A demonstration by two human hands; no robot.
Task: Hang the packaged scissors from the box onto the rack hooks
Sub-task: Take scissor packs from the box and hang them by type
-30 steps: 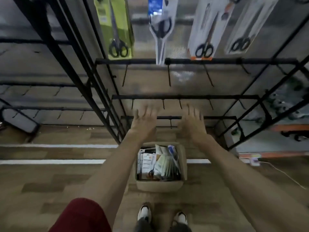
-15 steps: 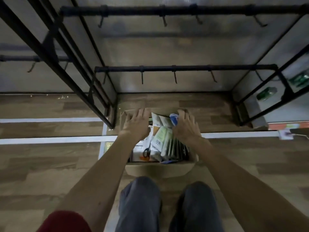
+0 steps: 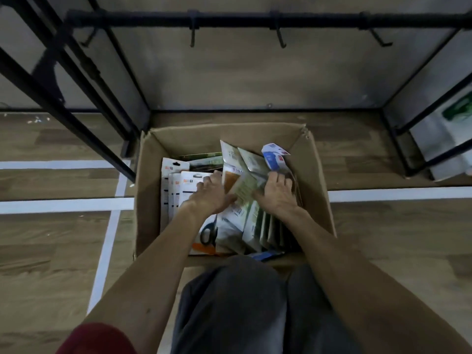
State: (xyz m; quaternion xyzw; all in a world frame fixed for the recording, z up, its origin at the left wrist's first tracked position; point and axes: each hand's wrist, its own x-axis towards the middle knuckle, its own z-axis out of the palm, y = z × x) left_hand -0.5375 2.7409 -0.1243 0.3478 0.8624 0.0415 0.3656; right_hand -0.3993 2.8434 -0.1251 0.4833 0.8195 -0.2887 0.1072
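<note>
An open cardboard box (image 3: 229, 130) stands on the floor in front of my knees, packed with upright packaged scissors. Both my hands are inside it. My left hand (image 3: 209, 194) rests with its fingers spread on the white packs (image 3: 176, 192) at the left. Its thumb lies against a pale green pack (image 3: 244, 187) tilted between my hands. My right hand (image 3: 277, 192) curls its fingers over the top of that pack and the ones behind it. A blue-and-white pack (image 3: 273, 155) sticks up at the back right. The black rack bar (image 3: 255, 20) with empty hooks (image 3: 281, 39) runs across above.
Black rack legs (image 3: 76, 103) slant down at the left, close to the box's left corner. Another rack frame (image 3: 419, 123) with a green-labelled item (image 3: 457, 111) stands at the right. White tape lines (image 3: 63, 204) cross the wooden floor. My knees (image 3: 237, 302) are just behind the box.
I have crouched down and the view has dropped from the hung scissors to the box. Both hands went from above the box down into the packs.
</note>
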